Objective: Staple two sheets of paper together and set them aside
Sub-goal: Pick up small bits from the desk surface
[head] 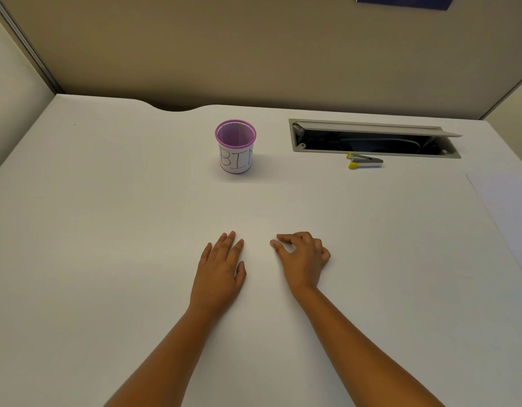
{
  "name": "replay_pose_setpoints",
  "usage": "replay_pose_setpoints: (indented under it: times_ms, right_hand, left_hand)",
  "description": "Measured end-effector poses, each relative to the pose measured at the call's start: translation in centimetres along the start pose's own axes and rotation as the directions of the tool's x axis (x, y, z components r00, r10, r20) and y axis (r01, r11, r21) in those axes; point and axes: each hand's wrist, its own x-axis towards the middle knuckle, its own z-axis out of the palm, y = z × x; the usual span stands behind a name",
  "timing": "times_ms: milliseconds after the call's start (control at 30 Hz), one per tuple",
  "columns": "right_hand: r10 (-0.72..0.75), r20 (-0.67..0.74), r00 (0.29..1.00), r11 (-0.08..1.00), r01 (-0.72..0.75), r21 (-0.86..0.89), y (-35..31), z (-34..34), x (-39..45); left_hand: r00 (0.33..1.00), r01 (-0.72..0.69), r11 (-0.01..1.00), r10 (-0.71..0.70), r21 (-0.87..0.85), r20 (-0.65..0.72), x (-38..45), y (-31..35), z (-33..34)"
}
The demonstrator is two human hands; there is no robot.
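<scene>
White desk (107,230) holds purple cup (235,146) labelled "BIN"; left hand (220,267) flat, right hand (302,257) loosely curled.

paper (509,218) cut by right edge | blue sign (403,2) cut by top edge

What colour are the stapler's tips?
Yellow, on a silver stapler, seen in the head view.

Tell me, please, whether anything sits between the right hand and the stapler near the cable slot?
Nothing visible does. The right hand rests on the desk, and only bare desktop lies between it and the stapler. The purple cup stands well to the left of that path.
</scene>
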Motion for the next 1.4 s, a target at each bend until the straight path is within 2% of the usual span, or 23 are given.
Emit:
replay_pose_setpoints:
  times_ms: [200, 433, 500, 533, 567, 633, 700, 767, 800, 867, 967, 1067, 1200, 1400]
  right_hand:
    - [0.040, 0.017, 0.999, 0.999, -0.040, -0.008, -0.7, 0.0, 0.5]
    - [-0.016, 0.163, 0.987, 0.988, 0.040, -0.149, -0.9, -0.1, 1.3]
    - [0.036, 0.228, 0.973, 0.998, -0.023, -0.059, -1.2, -0.8, 1.8]
    - [0.093, 0.276, 0.957, 0.991, -0.115, 0.066, -1.4, -1.4, 2.3]
    - [0.151, 0.345, 0.926, 0.943, -0.240, 0.231, -1.6, -2.3, 2.8]
    - [0.223, 0.495, 0.840, 0.743, -0.475, 0.471, -1.9, -3.9, 3.8]
    - [0.266, 0.605, 0.750, 0.551, -0.634, 0.543, -1.5, -4.8, 4.4]
    - [0.281, 0.661, 0.696, 0.354, -0.716, 0.603, -1.1, -5.0, 4.7]
    - [0.281, 0.680, 0.677, 0.283, -0.735, 0.616, -1.0, -4.9, 4.7]
    - [0.263, 0.706, 0.657, 0.242, -0.754, 0.611, -1.5, -4.8, 5.0]
    - [0.199, 0.723, 0.662, 0.296, -0.744, 0.599, -3.8, -4.5, 6.5]
    - [0.135, 0.685, 0.715, 0.391, -0.674, 0.627, -7.7, -4.4, 9.4]
    - [0.043, 0.578, 0.815, 0.618, -0.477, 0.626, -12.8, -4.4, 13.7]
    - [0.029, 0.378, 0.925, 0.887, -0.199, 0.418, -17.5, -2.6, 18.9]
  left_hand:
    - [1.000, 0.003, 1.000, -0.003, 0.005, 0.001, 0.0, 0.0, 0.1]
    - [1.000, -0.003, 1.000, 0.003, 0.006, 0.000, 0.0, 0.0, 0.0]
    - [1.000, 0.000, 1.000, 0.000, -0.002, 0.000, -0.1, -0.1, 0.1]
    - [1.000, 0.002, 1.000, -0.002, -0.004, 0.003, -0.1, -0.1, 0.1]
    - [1.000, 0.004, 1.000, -0.004, -0.005, 0.006, -0.1, -0.1, 0.1]
    - [1.000, 0.003, 1.000, -0.003, -0.010, 0.008, -0.1, -0.1, 0.1]
    - [1.000, 0.001, 1.000, -0.001, -0.014, 0.009, 0.0, -0.1, 0.1]
    - [1.000, 0.004, 1.000, -0.003, -0.009, 0.009, 0.0, -0.1, 0.1]
    - [1.000, 0.004, 1.000, -0.004, -0.006, 0.009, 0.0, -0.1, 0.1]
    - [1.000, 0.002, 1.000, -0.002, -0.004, 0.006, 0.0, -0.1, 0.1]
    - [1.000, 0.008, 1.000, -0.008, -0.003, 0.002, -0.1, 0.0, 0.1]
    - [1.000, 0.003, 1.000, -0.003, 0.001, -0.002, -0.1, 0.1, 0.0]
    - [1.000, -0.004, 1.000, 0.004, -0.015, -0.007, 0.0, 0.1, -0.1]
    - [1.000, -0.014, 0.999, 0.013, -0.030, -0.016, 0.0, -0.1, 0.1]
